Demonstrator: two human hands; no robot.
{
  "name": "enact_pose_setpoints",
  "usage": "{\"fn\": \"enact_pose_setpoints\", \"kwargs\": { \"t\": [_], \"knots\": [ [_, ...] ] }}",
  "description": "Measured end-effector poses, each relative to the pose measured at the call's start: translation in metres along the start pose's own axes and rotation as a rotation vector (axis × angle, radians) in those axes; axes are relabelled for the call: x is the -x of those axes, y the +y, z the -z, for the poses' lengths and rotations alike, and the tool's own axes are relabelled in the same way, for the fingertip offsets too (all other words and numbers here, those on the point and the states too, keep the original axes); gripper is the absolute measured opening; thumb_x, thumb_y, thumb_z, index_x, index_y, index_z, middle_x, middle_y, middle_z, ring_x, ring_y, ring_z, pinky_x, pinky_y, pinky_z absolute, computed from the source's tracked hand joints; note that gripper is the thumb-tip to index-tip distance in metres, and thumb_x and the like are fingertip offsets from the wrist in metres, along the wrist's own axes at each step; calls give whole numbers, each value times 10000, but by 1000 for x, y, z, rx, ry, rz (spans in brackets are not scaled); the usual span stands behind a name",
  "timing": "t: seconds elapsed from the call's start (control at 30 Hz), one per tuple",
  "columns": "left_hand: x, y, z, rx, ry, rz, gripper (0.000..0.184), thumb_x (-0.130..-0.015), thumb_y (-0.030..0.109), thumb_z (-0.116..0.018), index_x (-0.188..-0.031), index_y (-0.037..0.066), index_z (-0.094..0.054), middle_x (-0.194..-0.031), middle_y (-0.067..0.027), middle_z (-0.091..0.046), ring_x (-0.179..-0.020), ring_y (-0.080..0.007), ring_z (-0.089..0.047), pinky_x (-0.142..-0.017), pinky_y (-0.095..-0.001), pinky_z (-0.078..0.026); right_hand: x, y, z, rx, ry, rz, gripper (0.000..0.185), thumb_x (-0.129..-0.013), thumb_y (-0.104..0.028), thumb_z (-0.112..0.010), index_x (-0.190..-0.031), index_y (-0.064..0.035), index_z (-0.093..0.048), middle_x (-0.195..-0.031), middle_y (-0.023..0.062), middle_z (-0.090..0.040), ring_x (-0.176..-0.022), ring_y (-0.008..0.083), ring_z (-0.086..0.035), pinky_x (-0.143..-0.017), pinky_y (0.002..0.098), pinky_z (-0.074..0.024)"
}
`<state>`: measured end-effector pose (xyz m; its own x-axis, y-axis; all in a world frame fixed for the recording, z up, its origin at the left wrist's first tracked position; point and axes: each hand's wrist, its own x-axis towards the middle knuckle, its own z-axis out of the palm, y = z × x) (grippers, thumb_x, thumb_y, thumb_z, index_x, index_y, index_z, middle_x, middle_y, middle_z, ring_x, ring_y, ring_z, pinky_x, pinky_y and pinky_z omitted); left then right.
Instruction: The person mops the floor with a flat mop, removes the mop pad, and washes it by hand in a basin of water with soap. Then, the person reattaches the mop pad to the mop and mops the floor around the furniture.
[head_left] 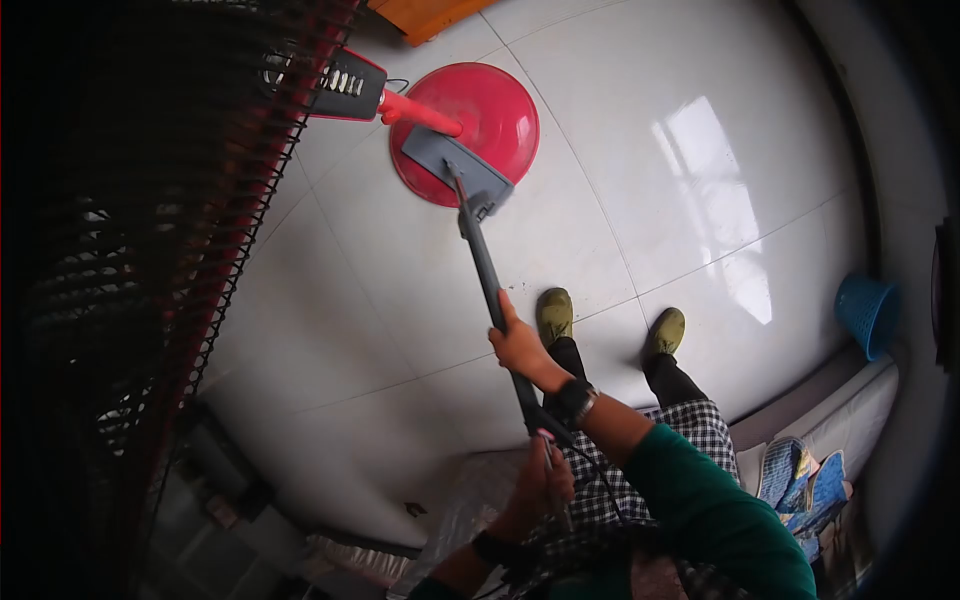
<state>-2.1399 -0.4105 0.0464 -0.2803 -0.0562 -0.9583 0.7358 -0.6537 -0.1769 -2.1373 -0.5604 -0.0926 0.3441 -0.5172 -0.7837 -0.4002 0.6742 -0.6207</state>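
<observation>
My right hand (525, 348) is wrapped round the dark pole of a flat mop (485, 262), about midway along it. Lower down, my left hand (541, 484) grips the thin metal upper end of the mop handle. The mop's grey rectangular head (458, 170) overlaps the round red base (490, 108) of a standing fan; I cannot tell whether it touches the base. A red post rises from that base to a black control panel (348, 86). Dark straps circle both my wrists.
The fan's dark mesh guard (215, 250) with red rim fills the left side. Pale tiled floor (640, 150) spreads around my green shoes (555, 315). A blue basket (866, 315) stands at right, near patterned blue cloth (800, 480). An orange wooden piece (425, 15) shows at the top.
</observation>
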Motion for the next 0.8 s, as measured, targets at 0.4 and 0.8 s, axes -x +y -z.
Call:
{"fn": "enact_pose_setpoints", "kwargs": {
  "t": [0.4,0.8],
  "knots": [
    [22,-47,-32,-33,0,140,437,-899,529,-283,-727,142,-392,-528,15,-332,-448,-118,-325,-412,-268,-279,58,40,56,-68,130,-117,734,-799,-159,-492,-1389,-173,-55,-680,219,-590,-527,305,-596,-538,382,-495],
    [65,4,15,-982,132,-359,208,-856,284,-455,-789,87,-452,-565,-27,-429,-508,-156,-459,-460,-268,-373,67,7,36,-879,166,-95,730,-858,-85,-461,-1390,-159,32,-655,35,-472,-463,104,-460,-402,239,-427]
  ]
}}
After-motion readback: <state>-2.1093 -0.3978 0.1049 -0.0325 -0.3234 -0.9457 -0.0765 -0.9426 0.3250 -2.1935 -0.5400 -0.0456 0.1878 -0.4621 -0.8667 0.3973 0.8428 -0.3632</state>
